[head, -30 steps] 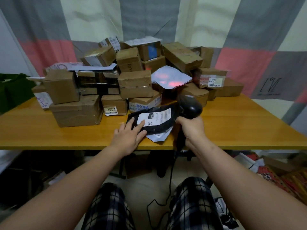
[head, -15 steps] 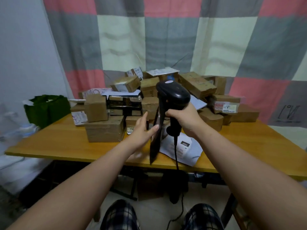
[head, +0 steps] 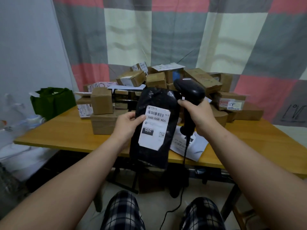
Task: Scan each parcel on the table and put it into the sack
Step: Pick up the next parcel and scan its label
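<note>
My left hand (head: pixel 127 124) grips the left edge of a black plastic parcel (head: pixel 153 151), held upright above the table's front edge with its white barcode label (head: pixel 154 127) facing me. My right hand (head: pixel 198 116) grips the handle of a black barcode scanner (head: pixel 189 90), right of the parcel's top, its cable hanging down past the table edge. A white mailer (head: pixel 194 146) lies flat on the wooden table (head: pixel 66 135) under the scanner. A heap of brown cardboard parcels (head: pixel 106 123) fills the table's back. No sack is clearly visible.
A green bag (head: pixel 51 100) stands at the table's far left corner. White plastic items (head: pixel 15 123) lie blurred at the left, beside the table. A checked curtain hangs behind. My knees in plaid trousers (head: pixel 123 213) are below the table edge.
The black parcel went from lying flat on the table to upright in my left hand, then turned so its label faces me. The scanner rose with my right hand. The view tilted up.
</note>
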A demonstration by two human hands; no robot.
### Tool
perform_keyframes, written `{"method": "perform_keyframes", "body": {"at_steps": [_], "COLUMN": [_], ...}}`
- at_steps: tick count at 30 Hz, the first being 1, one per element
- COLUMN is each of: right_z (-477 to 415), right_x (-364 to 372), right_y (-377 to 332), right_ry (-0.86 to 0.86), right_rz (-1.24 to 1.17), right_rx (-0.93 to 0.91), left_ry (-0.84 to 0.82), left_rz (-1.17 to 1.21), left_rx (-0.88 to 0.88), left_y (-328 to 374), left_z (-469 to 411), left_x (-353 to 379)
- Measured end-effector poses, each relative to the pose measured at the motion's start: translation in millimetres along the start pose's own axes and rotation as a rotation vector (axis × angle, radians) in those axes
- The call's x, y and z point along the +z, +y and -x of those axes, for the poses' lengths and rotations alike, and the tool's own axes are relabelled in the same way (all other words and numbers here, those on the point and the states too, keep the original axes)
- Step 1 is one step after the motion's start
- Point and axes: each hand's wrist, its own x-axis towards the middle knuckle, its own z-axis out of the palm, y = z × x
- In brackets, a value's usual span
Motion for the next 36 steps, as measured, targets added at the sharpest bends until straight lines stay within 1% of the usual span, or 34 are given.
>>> {"method": "perform_keyframes", "body": {"at_steps": [2, 4, 8, 12, 14, 16, 19, 26, 36], "right_z": [6.8, 16.8, 39.5, 53.8, 59.0, 60.5, 56.0, 54.9, 58.3], "right_x": [1.0, 5.4, 20.1, 30.4, 32.5, 34.0, 37.3, 40.4, 42.3], "right_y": [11.8, 24.4, 44.9, 55.0, 56.2, 57.1, 59.5, 56.4, 52.4], "right_ry": [0.034, 0.052, 0.034, 0.038, 0.049, 0.051, 0.007, -0.065, -0.092], "right_rz": [0.1, 0.198, 0.205, 0.155, 0.11, 0.096, 0.139, 0.176, 0.195], "right_rx": [0.006, -0.004, 0.055, 0.066, 0.033, 0.019, 0.069, 0.072, 0.114], "left_ry": [0.069, 0.135, 0.242, 0.319, 0.322, 0.31, 0.293, 0.268, 0.28], "left_rz": [-0.079, -0.1, -0.037, 0.087, 0.126, 0.102, 0.059, 0.071, 0.044], "left_rx": [0.041, 0.054, 0.047, -0.026, -0.066, -0.071, -0.056, -0.073, -0.072], "left_y": [1.5, 2.2, -0.9, -7.6, -10.9, -12.9, -11.1, -7.6, -8.2], "left_z": [-4.7, -5.9, -5.5, -9.5, -10.7, -11.7, -10.9, -7.5, -6.5], "left_x": [-4.2, -5.0, -1.5, 1.8, 0.2, -4.5, -11.2, -13.7, -14.1]}}
